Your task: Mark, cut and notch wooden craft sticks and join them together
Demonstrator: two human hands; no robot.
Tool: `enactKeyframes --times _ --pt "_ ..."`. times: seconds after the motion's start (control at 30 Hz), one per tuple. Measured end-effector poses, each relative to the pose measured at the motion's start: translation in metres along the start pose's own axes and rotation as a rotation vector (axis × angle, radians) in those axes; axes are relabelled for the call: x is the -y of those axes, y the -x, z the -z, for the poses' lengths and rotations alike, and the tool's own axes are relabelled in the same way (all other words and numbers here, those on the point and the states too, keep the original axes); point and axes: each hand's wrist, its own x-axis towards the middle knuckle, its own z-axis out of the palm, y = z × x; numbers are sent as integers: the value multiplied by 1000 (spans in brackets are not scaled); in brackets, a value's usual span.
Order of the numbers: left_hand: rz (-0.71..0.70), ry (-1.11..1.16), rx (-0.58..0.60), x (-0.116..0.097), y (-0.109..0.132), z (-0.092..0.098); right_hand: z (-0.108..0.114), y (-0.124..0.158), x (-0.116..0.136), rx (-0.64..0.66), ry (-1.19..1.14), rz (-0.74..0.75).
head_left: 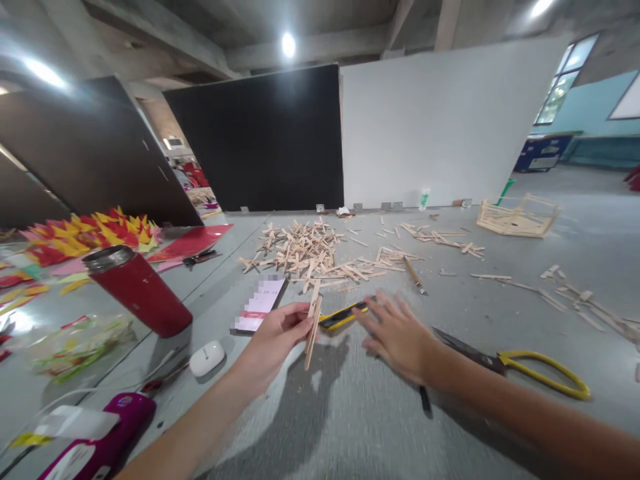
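My left hand [277, 337] pinches a few wooden craft sticks [313, 327] between thumb and fingers, holding them roughly upright above the grey table. Just right of them lies a yellow and black utility knife [345, 315]. My right hand [397, 337], slightly blurred, has its fingers spread at the knife's right end; whether they touch it I cannot tell. Beyond both hands spreads a loose heap of craft sticks [303, 250]. Large scissors with yellow handles [545, 373] lie by my right forearm, which partly covers a thin black object [425, 402].
Left of my hands are a phone [263, 303], a white mouse [207, 359], a red flask [140, 290] and a purple power strip [107, 433] with cables. A brush [414, 273] lies ahead. A stick frame [520, 217] stands far right; black and white panels [425, 127] rise behind.
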Motion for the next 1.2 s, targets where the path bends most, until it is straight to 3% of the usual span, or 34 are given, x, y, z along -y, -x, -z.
enactKeyframes --times 0.13,0.33,0.57,0.73,0.8,0.87,0.93,1.0,1.07,1.2 --pt "-12 88 4 8 13 -27 7 15 3 -104 -243 -109" --pt "53 166 116 20 37 -72 -5 44 52 -5 -898 -234" --pt "146 228 222 17 40 -77 -3 65 54 -55 -1191 -459" --pt "83 113 217 20 43 -73 9 77 48 -129 -1209 -540" --pt "-98 -108 181 23 45 -68 14 80 45 -123 -1199 -543" --pt "-388 -342 129 25 46 -62 18 83 41 -114 -1155 -508" --pt "-637 -442 91 28 47 -55 19 86 35 -135 -1056 -474" --pt "-752 -437 68 29 48 -51 18 90 30 -177 -930 -457" --pt "-732 -392 48 27 48 -49 15 93 25 -188 -835 -450" --pt "-475 -262 40 22 47 -51 14 95 24 -110 -777 -461"
